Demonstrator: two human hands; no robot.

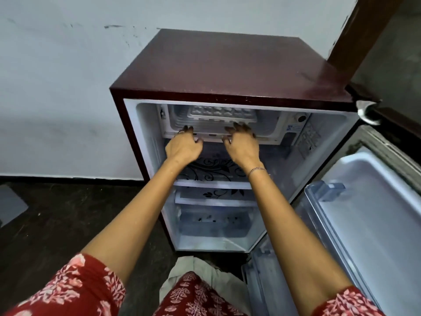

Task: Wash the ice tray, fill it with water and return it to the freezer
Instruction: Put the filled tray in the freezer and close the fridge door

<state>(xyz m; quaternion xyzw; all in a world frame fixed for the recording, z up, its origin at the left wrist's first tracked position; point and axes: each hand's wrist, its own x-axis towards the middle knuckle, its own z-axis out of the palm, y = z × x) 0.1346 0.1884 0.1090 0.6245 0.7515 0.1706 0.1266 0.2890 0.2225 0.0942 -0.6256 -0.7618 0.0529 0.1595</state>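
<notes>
Ice tray (222, 114) sits far back in the freezer box (268, 127) up top. The left hand (183, 145) and right hand (242, 145) rest fingers-spread on the box's near edge, gripping nothing. Looks like light, bendy plastic, sloshy if full, so I'd grab both short ends and keep it level.

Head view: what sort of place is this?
Probably a room in a home, perhaps a kitchen corner. A small maroon fridge stands on a dark floor against a scuffed pale wall, its door open, with an ice tray in the freezer compartment.
</notes>
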